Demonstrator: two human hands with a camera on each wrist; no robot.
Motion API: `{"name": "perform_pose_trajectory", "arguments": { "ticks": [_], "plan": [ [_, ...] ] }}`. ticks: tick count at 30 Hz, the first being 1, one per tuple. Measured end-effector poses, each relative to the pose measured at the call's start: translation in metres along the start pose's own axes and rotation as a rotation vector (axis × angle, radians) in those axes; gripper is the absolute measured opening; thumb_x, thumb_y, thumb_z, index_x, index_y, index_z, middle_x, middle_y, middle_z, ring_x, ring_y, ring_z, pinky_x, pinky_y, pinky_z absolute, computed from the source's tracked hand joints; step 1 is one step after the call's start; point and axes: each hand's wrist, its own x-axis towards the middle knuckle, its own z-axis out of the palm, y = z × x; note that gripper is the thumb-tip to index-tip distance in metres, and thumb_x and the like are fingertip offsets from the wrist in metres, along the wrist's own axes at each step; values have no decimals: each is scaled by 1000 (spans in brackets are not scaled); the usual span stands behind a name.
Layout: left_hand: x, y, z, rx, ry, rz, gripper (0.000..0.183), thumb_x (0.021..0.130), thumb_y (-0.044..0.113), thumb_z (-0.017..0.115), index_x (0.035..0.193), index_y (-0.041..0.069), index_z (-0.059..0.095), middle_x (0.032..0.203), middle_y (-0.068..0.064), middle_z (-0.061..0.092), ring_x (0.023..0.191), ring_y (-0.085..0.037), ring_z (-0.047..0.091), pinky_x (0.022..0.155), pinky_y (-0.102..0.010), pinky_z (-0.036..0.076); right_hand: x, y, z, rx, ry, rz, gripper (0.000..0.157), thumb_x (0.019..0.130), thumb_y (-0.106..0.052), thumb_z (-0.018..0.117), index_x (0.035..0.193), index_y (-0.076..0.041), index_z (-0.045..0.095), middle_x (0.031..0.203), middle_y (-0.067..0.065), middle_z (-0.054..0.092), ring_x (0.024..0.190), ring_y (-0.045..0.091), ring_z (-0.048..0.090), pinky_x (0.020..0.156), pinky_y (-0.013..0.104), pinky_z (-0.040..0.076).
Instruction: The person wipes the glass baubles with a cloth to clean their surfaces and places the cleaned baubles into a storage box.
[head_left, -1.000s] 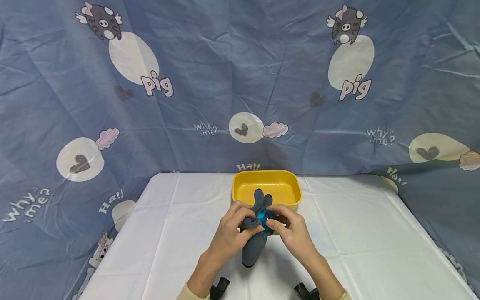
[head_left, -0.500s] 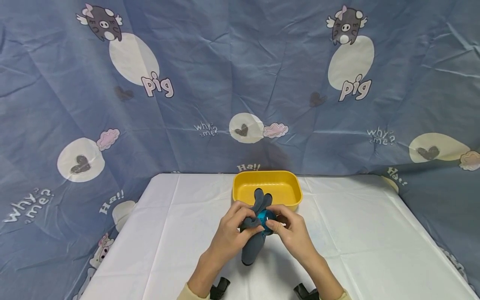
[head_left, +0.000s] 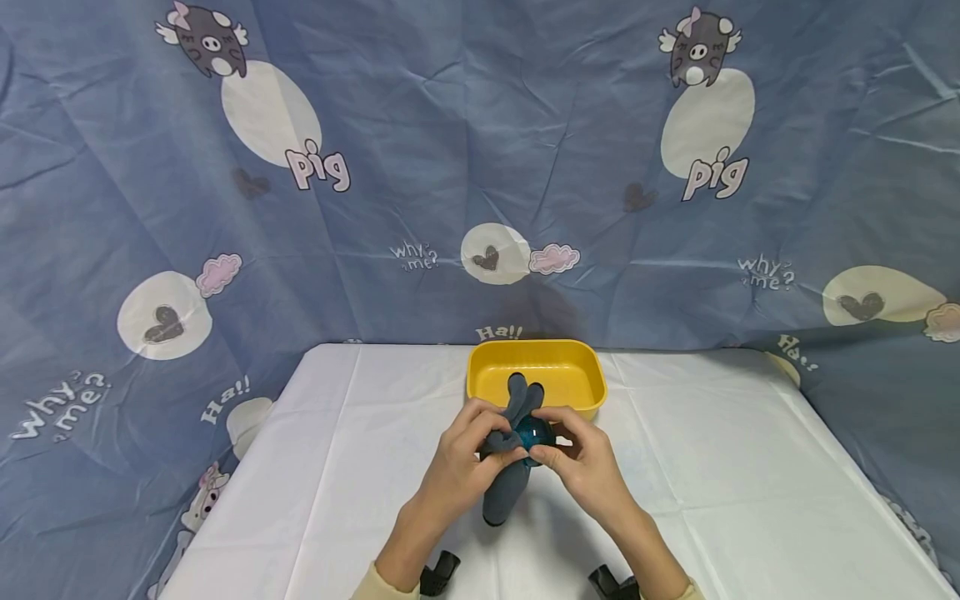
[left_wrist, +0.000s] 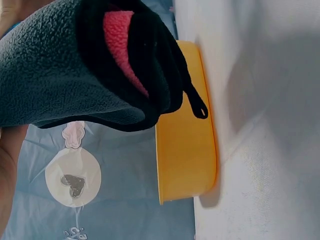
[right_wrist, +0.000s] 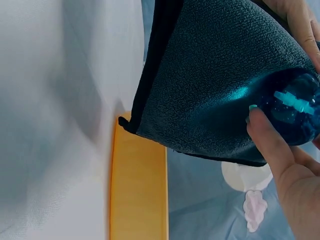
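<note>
In the head view my left hand [head_left: 467, 457] grips a folded dark grey towel [head_left: 506, 493], which hangs above the table. A clear blue, rounded object [head_left: 536, 432] sits against the towel's right side. My right hand [head_left: 591, 454] holds it between thumb and fingers. The left wrist view brings out the towel's [left_wrist: 55, 65] black edging, a pink-red patch inside its fold and a small black loop. Through the blue object [right_wrist: 297, 117] in the right wrist view, a pale stem shows; its exact kind is unclear. Fingers of the left hand [right_wrist: 300, 22] appear behind the towel there.
Just beyond the hands, a yellow plastic tub [head_left: 577, 392] stands at the far edge of the white-covered table [head_left: 390, 467]. Behind it hangs a blue cloth [head_left: 390, 192] with pig prints. Black wrist mounts [head_left: 440, 573] are strapped near both wrists.
My right thumb has slid slightly down and left along the blue object, and its highlights have shifted. The left hand and towel stay almost where they were.
</note>
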Motion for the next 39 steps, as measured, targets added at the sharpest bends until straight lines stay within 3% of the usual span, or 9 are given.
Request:
{"name": "perform_pose_trajectory", "arguments": {
  "ticks": [4, 11, 25, 39],
  "plan": [
    [0, 0, 0, -6, -3, -6, 24, 81, 30, 70, 97, 20, 55, 107, 6, 50, 91, -4, 59, 73, -17, 54, 1, 7, 0, 17, 1, -28, 42, 80, -8, 70, 119, -2, 54, 115, 15, 56, 95, 26, 60, 77, 28, 56],
    [0, -1, -1, -4, -7, -4, 24, 81, 30, 69, 97, 19, 55, 106, 4, 50, 88, -4, 58, 70, -16, 53, 2, 27, 0, 17, -13, -35, 45, 77, -15, 73, 118, -15, 56, 114, 3, 55, 102, 16, 58, 82, 28, 55],
    [0, 0, -1, -12, -5, -34, 24, 81, 31, 70, 97, 21, 55, 105, 8, 49, 90, -3, 59, 70, -16, 54, 1, 28, 0, 47, -54, -70, 47, 74, -8, 74, 117, -11, 56, 121, 4, 51, 112, 16, 53, 92, 27, 50],
    [-1, -1, 1, -6, 1, -28, 25, 81, 32, 70, 97, 22, 54, 103, 8, 49, 88, -2, 58, 68, -16, 54, 0, 26, 0, 11, -54, -89, 46, 74, -6, 74, 115, -18, 57, 123, 3, 49, 113, 16, 53, 94, 25, 49]
  ]
}}
